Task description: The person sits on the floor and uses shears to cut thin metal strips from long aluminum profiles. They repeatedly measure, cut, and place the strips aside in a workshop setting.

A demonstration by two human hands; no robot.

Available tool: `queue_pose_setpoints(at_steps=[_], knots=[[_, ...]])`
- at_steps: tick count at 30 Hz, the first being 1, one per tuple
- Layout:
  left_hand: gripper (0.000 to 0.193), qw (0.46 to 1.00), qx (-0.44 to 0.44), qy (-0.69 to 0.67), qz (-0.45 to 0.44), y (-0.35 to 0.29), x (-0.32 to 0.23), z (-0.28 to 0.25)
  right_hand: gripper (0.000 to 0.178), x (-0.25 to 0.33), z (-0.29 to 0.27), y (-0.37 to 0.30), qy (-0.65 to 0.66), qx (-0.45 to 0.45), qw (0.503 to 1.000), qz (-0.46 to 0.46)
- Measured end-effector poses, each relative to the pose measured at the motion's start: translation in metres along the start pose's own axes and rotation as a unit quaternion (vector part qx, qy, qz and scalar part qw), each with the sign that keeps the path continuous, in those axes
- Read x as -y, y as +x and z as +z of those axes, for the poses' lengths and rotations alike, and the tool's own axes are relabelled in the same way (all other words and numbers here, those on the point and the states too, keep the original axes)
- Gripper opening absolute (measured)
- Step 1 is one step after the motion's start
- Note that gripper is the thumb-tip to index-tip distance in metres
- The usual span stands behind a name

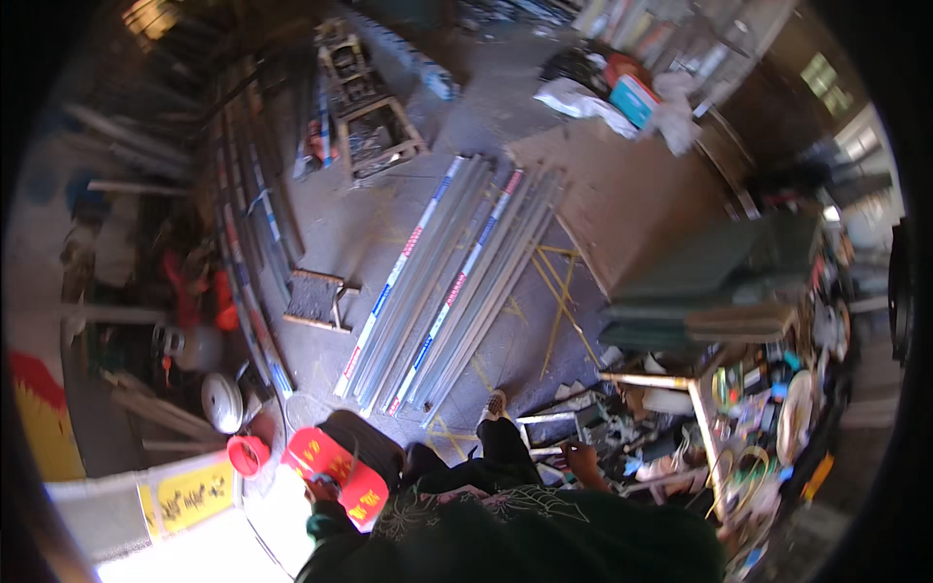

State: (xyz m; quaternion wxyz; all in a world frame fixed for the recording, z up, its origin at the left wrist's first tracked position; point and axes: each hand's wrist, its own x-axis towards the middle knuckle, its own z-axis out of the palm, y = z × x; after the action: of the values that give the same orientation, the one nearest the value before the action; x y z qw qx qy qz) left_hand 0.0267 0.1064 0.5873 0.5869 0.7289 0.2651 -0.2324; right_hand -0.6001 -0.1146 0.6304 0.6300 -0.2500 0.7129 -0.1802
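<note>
At the lower left, my left hand (321,489) is at the edge of a red item with yellow characters (335,464). Its fingers look closed around something small and greyish, too blurred to name. The red item lies against a dark, rounded object (362,439), perhaps a seat or bag. My right hand (583,462) hangs to the right of my legs, beside a heap of odds and ends; its fingers are smeared, and I make out nothing in them. Ahead of my feet, a bundle of long metal profiles (442,287) lies on the floor, some wrapped in printed film.
A low stool (316,298) stands left of the profiles, with more long bars (243,233) beyond it. At right, a cluttered bench frame (695,413) holds tools and scraps. A large brown board (593,194) lies at the back right. A red bucket (249,455) stands at lower left.
</note>
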Motion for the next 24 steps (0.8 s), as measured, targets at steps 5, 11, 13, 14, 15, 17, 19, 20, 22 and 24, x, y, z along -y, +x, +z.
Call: queue_pose_setpoints(at_steps=[5,11,13,14,15,17,19,20,22,24], knots=[[0.067,0.996,0.042,0.083,0.0,-0.053,-0.009,0.079,0.022,0.053,-0.052,0.033,0.07,-0.054,0.996,-0.005],[0.062,0.996,0.051,0.062,-0.044,-0.111,-0.006,0.209,0.02,0.119,-0.087,0.091,0.241,0.053,0.966,-0.075],[0.06,0.993,0.044,0.109,-0.03,-0.123,0.004,0.252,0.017,0.16,-0.095,0.109,0.164,0.007,0.984,-0.075],[0.06,0.994,0.043,0.1,-0.029,-0.127,0.011,0.273,0.018,0.182,-0.102,0.117,0.15,-0.003,0.985,-0.082],[0.059,0.994,0.035,0.089,-0.047,-0.129,0.019,0.294,0.02,0.203,-0.106,0.125,0.15,0.02,0.982,-0.116],[0.056,0.995,0.02,0.082,-0.058,-0.129,0.033,0.341,0.018,0.244,-0.115,0.146,0.122,-0.008,0.983,-0.134],[0.053,0.999,-0.018,0.016,-0.037,-0.137,0.051,0.401,0.016,0.284,-0.129,0.172,0.251,0.111,0.949,-0.155],[0.053,0.998,-0.039,0.023,-0.04,-0.143,0.059,0.425,0.015,0.3,-0.139,0.185,0.197,0.061,0.968,-0.142],[0.054,0.997,-0.01,0.052,-0.05,-0.154,0.066,0.463,0.015,0.311,-0.156,0.203,0.169,-0.014,0.979,-0.114],[0.054,0.995,0.044,0.021,-0.089,-0.169,0.072,0.512,0.018,0.319,-0.177,0.224,0.187,-0.019,0.978,-0.089]])
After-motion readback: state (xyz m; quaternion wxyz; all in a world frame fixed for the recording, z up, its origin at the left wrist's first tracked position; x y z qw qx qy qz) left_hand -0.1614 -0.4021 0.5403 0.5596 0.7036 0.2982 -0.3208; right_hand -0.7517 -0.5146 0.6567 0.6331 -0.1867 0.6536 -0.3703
